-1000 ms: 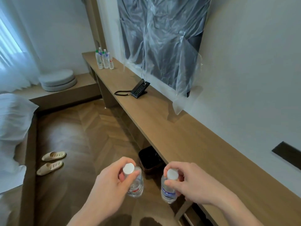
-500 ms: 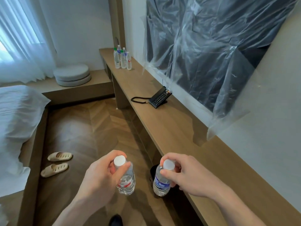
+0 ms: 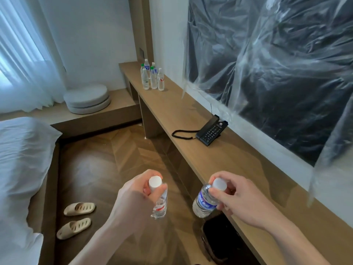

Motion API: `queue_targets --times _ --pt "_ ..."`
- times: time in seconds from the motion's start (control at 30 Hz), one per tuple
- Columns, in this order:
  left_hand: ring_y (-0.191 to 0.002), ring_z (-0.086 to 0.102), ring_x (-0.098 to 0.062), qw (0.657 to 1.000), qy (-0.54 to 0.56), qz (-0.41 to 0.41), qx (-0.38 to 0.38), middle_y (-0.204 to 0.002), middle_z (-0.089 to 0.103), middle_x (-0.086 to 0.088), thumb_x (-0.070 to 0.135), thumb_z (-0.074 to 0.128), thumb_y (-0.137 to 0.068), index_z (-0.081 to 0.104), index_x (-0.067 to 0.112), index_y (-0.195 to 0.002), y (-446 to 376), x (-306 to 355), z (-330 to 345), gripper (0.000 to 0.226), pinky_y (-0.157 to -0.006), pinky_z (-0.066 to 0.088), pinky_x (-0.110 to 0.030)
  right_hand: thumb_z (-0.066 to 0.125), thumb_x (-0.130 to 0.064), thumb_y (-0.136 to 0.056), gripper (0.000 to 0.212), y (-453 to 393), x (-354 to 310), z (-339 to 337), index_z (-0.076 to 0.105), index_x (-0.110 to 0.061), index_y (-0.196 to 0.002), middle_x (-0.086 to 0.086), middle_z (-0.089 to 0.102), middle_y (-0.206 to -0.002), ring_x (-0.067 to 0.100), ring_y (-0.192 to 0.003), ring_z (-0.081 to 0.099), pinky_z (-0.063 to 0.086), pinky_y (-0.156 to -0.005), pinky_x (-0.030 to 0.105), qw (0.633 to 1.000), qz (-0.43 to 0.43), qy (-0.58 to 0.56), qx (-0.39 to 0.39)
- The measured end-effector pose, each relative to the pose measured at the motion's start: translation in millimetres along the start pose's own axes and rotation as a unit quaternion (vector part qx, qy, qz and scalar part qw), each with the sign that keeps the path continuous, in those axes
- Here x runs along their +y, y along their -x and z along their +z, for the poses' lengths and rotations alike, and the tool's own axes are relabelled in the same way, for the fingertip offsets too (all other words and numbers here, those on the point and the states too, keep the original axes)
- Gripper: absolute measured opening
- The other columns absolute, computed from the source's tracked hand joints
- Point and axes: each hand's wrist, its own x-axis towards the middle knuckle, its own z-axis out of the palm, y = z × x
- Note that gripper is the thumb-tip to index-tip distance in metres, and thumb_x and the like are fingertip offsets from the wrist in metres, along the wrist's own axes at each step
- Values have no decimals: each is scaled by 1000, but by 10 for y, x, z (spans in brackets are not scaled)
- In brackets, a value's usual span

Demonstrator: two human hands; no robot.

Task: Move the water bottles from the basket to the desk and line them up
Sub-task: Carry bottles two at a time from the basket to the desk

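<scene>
My left hand [image 3: 131,199] grips a clear water bottle with a red label [image 3: 159,205] by its neck, white cap up, over the floor. My right hand [image 3: 240,201] holds a second water bottle with a blue label [image 3: 203,202] by its white cap, tilted, just left of the desk's front edge. The long wooden desk [image 3: 219,159] runs along the right wall. At its far end several water bottles [image 3: 152,77] stand upright in a tight group. No basket is in view.
A black telephone [image 3: 211,131] with a coiled cord lies mid-desk. Plastic sheeting covers a dark panel [image 3: 277,64] on the wall above. A dark bin [image 3: 219,238] sits under the desk. Slippers [image 3: 76,217] lie on the floor, a bed [image 3: 21,159] at left, round cushions [image 3: 87,98] by the window.
The view has advanced along the desk toward its far end; the telephone and the bottle group appear nearer. Both hands keep their bottles in the same grips.
</scene>
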Motion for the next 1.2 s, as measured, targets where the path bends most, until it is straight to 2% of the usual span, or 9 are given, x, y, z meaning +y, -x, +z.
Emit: queue_targets --times 0.2,0.4,0.47,0.6,0.73,0.9,1.07,1.13,1.2 --pt "-71 61 -5 1000 -27 -11 -5 -77 65 20 47 68 -94 65 44 -98 -886 -272 -169 7 -58 43 -16 70 -40 -100 4 -953 -214 74 70 -40 -103 -5 77 -93 15 -76 76 60 -62 26 1000 -2 -16 -10" --pt "-68 66 -10 999 -40 -24 -12 -78 64 25 52 70 -93 62 48 -100 -1892 -518 -242 12 -62 46 -21 70 -45 -99 7 -2132 -335 176 69 -42 -106 -6 75 -100 10 -80 77 55 -61 18 999 8 -19 -39" --pt "-69 64 -9 998 -42 -35 -10 -78 64 26 52 71 -92 62 48 -99 -2230 -574 -299 13 -63 45 -21 69 -45 -99 8 -2525 -410 189 69 -41 -106 -6 75 -95 10 -78 76 56 -61 21 999 7 -19 -49" --pt "-67 63 -8 997 -46 -53 16 -77 65 17 57 69 -90 62 48 -98 -2843 -626 -428 14 -63 47 -22 71 -46 -98 10 -3276 -653 154 68 -41 -106 -6 75 -86 10 -70 76 61 -62 29 998 -11 -12 -63" --pt "-69 66 -11 996 -27 -66 45 -76 66 11 54 70 -90 64 47 -100 -3356 -757 -602 14 -66 52 -29 69 -54 -97 15 -3965 -906 113 66 -44 -108 -5 75 -84 9 -74 77 66 -70 40 996 -38 22 -83" --pt "-70 69 -14 995 -18 -68 73 -79 67 18 51 71 -91 64 46 -102 -4055 -956 -845 14 -68 55 -33 70 -52 -97 17 -4742 -1213 112 65 -44 -111 -7 74 -99 6 -79 77 60 -62 20 994 -46 18 -93" --pt "-69 65 -13 997 -21 -50 53 -75 66 9 52 71 -92 64 43 -103 -4849 -1252 -1096 16 -66 54 -32 72 -46 -98 13 -5458 -1487 284 67 -42 -109 -5 74 -91 8 -76 78 56 -59 16 996 -28 12 -80" --pt "-69 63 -12 998 -28 -43 41 -76 65 11 52 71 -92 64 43 -102 -5194 -1396 -1217 15 -64 52 -28 71 -46 -98 11 -5733 -1597 382 67 -41 -107 -6 74 -90 7 -72 76 51 -55 13 997 -17 14 -69" --pt "-69 61 -8 999 -31 -35 27 -76 64 14 51 70 -93 64 42 -101 -5537 -1519 -1354 13 -61 46 -17 71 -47 -98 10 -6006 -1701 467 67 -43 -106 -9 73 -94 7 -76 75 50 -55 12 998 -6 21 -58"
